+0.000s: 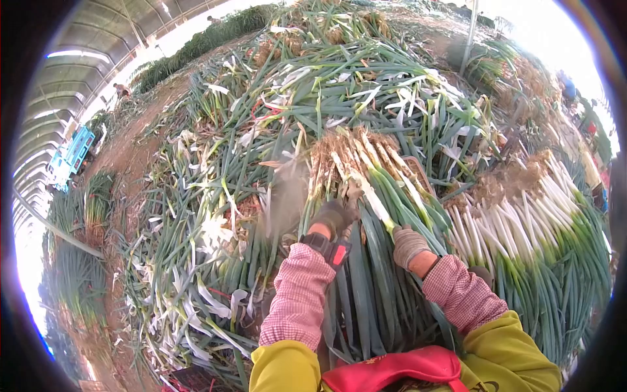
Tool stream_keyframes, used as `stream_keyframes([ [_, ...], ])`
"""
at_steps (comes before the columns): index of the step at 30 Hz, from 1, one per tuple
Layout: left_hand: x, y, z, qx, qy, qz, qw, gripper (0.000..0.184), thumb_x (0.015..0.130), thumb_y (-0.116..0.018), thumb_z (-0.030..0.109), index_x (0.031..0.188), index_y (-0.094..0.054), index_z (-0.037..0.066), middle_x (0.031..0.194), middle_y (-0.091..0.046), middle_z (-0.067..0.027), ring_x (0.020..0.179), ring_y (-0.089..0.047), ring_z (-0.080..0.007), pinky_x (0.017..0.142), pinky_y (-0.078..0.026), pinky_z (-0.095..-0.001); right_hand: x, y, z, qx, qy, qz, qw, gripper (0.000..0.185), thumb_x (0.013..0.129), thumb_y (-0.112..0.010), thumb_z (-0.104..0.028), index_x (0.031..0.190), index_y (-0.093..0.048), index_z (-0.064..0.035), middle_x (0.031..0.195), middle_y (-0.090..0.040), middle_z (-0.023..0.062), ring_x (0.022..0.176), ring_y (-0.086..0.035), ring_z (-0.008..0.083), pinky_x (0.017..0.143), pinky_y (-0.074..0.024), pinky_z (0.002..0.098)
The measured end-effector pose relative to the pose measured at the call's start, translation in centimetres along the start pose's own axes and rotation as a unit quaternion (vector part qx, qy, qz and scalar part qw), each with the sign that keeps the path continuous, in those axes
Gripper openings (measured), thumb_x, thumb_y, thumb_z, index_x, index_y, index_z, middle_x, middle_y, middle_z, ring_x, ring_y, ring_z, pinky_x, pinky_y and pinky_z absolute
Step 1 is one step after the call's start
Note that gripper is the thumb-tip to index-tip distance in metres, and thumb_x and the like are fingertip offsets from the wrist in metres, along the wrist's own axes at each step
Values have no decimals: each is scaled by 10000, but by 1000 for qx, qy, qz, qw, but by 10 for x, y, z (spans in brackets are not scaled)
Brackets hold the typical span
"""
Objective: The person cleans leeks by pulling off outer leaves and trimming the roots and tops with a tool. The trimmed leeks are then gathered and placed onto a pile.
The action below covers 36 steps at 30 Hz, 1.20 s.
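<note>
My right hand (410, 248), in a grey-brown work glove, is closed around a green onion (373, 199) where its pale stalk turns to green leaves. The stalk slants up and left over a pile of unpeeled green onions (385, 160) with brown, soil-covered roots. My left hand (334, 219), in a dark glove with a strapped device at the wrist, is closed close to that stalk, above the long green leaves. What its fingers hold is hidden. A pale blur hangs just left of this hand.
Peeled white-stemmed green onions (516, 228) lie in a row on the right. Stripped leaves (189, 261) heap up on the left and ahead. A blue vehicle (72, 157) stands far left, a pole (469, 39) at the back. Other people are in the distance.
</note>
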<state>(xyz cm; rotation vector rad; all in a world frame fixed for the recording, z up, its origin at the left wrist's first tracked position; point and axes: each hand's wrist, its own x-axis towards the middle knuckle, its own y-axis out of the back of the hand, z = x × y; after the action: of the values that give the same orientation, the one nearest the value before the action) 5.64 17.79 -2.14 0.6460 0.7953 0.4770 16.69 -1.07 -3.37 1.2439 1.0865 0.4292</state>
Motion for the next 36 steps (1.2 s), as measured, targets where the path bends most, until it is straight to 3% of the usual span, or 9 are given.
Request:
stream_keyframes([
  [5,-47,-40,-21,-8,-125,-63,990,692,766,-634,410,1320,-423,54,1075,-619,-218,1011,-605,-358,913,-460,-416,3,15,16,112,39,-10,993,486,673,-676,-148,1116,-570,19,1106,-608,253,1020,-603,384,887,-483,408],
  [6,-72,-45,-20,0,-128,-53,990,692,764,-638,408,1318,-416,59,1061,-620,-218,1000,-606,-359,905,-460,-420,2,14,25,153,40,27,987,537,697,-678,-158,1177,-537,38,1033,-652,213,986,-635,313,833,-502,347],
  [11,-179,-54,-4,52,-173,-51,982,673,760,-655,383,1302,-412,64,1042,-618,-223,982,-609,-355,857,-463,-433,18,7,60,360,77,-17,929,620,669,-675,-211,1219,-543,44,1038,-647,189,905,-627,258,798,-500,311],
  [13,-184,-57,-5,-23,-164,-45,985,660,738,-681,394,1232,-449,22,1036,-612,-251,996,-581,-423,867,-449,-442,2,17,68,417,89,-56,903,664,668,-673,-236,1249,-523,49,1070,-634,207,933,-621,266,814,-497,324],
  [15,-178,-65,-11,-78,-133,-16,988,655,742,-680,393,1229,-458,17,1057,-609,-254,1017,-576,-421,878,-447,-443,-24,17,66,373,71,-45,924,701,685,-680,-278,1278,-498,48,1144,-597,237,1021,-596,287,866,-479,347],
  [21,-108,-96,-24,-56,-151,43,986,633,774,-616,317,1367,-403,252,1024,-597,-221,957,-593,-350,869,-453,-398,-70,-15,67,315,32,-72,946,604,762,-670,-295,1248,-513,28,1168,-593,238,1099,-575,318,944,-437,378],
  [22,-102,-94,-18,-67,-128,39,989,657,746,-669,419,1234,-503,13,1141,-592,-262,1085,-563,-402,934,-430,-424,-76,-19,66,318,31,-80,944,601,767,-670,-299,1248,-510,23,1170,-594,236,1106,-573,320,954,-431,380],
  [26,-104,-85,6,-70,-90,8,994,643,745,-662,422,1204,-533,-9,1145,-593,-261,1095,-563,-392,937,-430,-417,-93,-32,58,244,-11,-34,969,637,774,-660,-299,1288,-465,22,1159,-591,248,1102,-568,352,960,-422,376],
  [36,-131,-81,26,-82,-84,6,993,595,740,-670,408,1162,-575,-2,1115,-612,-246,1072,-580,-377,920,-439,-409,-89,-41,84,419,15,-41,907,560,734,-700,-267,1189,-572,35,1103,-625,189,1017,-587,283,906,-452,358],
])
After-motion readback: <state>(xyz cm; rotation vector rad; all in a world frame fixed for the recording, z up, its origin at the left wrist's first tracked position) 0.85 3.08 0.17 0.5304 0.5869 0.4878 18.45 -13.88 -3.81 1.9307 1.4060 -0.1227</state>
